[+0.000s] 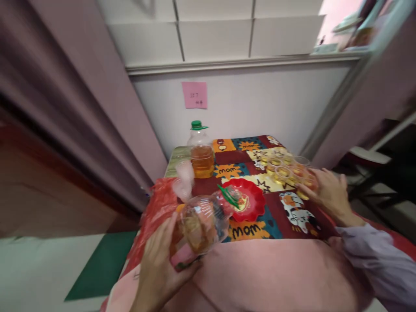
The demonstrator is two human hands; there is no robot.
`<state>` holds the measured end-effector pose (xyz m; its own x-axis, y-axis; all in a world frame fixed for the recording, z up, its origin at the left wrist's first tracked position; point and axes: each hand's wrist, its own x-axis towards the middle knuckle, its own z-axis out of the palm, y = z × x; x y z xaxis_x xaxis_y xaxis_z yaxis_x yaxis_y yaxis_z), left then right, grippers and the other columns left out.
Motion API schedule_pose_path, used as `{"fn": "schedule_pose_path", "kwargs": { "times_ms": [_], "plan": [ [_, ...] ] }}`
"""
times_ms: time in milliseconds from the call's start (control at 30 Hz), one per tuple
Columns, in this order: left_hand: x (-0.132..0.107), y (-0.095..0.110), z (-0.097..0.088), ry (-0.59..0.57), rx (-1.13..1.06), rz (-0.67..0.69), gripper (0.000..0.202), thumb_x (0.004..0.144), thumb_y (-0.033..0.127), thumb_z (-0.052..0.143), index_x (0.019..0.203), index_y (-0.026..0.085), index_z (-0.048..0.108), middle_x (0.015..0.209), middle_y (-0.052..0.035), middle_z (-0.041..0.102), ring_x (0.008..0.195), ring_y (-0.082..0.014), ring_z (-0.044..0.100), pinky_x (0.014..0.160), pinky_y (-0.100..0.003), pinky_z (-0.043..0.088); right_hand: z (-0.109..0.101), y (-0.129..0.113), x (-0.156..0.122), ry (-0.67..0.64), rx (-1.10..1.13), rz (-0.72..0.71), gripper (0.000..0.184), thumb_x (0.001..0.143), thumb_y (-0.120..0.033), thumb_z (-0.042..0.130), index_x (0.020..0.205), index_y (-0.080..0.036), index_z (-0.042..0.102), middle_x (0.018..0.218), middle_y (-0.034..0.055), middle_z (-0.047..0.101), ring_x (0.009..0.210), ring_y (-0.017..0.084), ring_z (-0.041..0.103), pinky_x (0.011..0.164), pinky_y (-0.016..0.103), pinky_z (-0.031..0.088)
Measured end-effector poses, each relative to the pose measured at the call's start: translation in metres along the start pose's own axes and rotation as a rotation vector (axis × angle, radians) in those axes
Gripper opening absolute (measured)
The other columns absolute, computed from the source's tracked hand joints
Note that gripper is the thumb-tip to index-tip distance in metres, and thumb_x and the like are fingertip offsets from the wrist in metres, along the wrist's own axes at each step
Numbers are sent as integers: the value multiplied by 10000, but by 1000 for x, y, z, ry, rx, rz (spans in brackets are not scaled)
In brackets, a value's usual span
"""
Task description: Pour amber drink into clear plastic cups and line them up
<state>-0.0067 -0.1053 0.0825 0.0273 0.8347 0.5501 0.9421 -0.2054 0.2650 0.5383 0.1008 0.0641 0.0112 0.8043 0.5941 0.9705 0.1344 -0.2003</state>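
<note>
My left hand (159, 268) is wrapped round a clear plastic bottle (201, 221) lying tilted on its side, with amber liquid inside and a green cap pointing at the red plate (251, 203). My right hand (328, 193) rests at the right edge of the small table, its fingers against a cluster of several small clear cups (286, 169) filled with yellowish liquid. Whether those fingers grip a cup is unclear.
A second bottle (201, 151) with a green cap stands upright at the back of the table, about half full. A colourful patterned cloth (247, 229) covers the table. Red plastic wrapping (156, 208) lies at the left. A pink note (195, 94) hangs on the wall.
</note>
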Motion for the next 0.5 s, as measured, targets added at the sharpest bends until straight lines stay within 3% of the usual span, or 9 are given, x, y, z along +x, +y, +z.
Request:
{"fn": "schedule_pose_path", "kwargs": {
  "times_ms": [133, 233, 333, 500],
  "plan": [
    [-3, 7, -7, -28, 8, 5, 1352, 755, 679, 990, 1847, 313, 282, 1722, -216, 665, 1493, -485, 714, 1135, -660, 656, -10, -75, 21, -47, 335, -176, 528, 1058, -686, 647, 1356, -280, 802, 1354, 222, 836, 1285, 459, 776, 1131, 667, 561],
    [-6, 8, -9, -37, -7, -16, 1426, 697, 619, 1049, 1851, 339, 260, 1734, -210, 655, 1498, -484, 711, 1157, -670, 644, -9, -150, 26, -210, 570, -258, 347, 1061, -567, 685, 1202, -305, 865, 1179, 134, 888, 1037, 364, 838, 945, 518, 661],
    [-9, 8, -10, -41, -11, -30, 1472, 659, 584, 1076, 1853, 343, 251, 1723, -224, 658, 1495, -493, 711, 1152, -673, 649, 8, -220, 29, -393, 738, -423, 244, 1080, -407, 671, 1125, -311, 890, 1103, 99, 899, 968, 306, 848, 883, 436, 674],
    [-9, 9, -13, -36, -24, -2, 1533, 647, 573, 1083, 1866, 339, 183, 1710, -229, 669, 1488, -499, 717, 1153, -673, 659, 54, -312, 39, -431, 839, -614, 201, 1106, -316, 693, 1169, -277, 880, 1172, 99, 876, 1055, 288, 843, 959, 425, 686]
  ]
}}
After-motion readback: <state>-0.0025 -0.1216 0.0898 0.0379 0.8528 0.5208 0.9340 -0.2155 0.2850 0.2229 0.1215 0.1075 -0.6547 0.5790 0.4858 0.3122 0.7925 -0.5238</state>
